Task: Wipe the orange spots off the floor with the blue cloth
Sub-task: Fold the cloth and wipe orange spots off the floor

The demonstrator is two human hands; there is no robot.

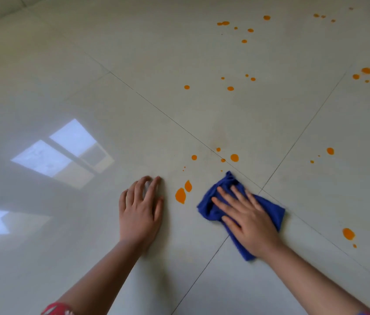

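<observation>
A crumpled blue cloth (272, 210) lies on the pale tiled floor (202, 53). My right hand (246, 218) presses flat on top of it with fingers spread. My left hand (142, 208) rests palm down on the bare floor to the left, holding nothing. Between the two hands sit two large orange spots (180, 195), close to the cloth's left edge. Just beyond the cloth are several smaller orange spots (234, 157). More orange spots (230, 88) are scattered farther away and to the right, with one large orange spot (348, 233) right of the cloth.
Dark grout lines (156, 110) cross beneath the cloth. A bright window reflection (65, 151) shines on the glossy tiles at the left. A faint smeared patch shows beyond the nearest spots.
</observation>
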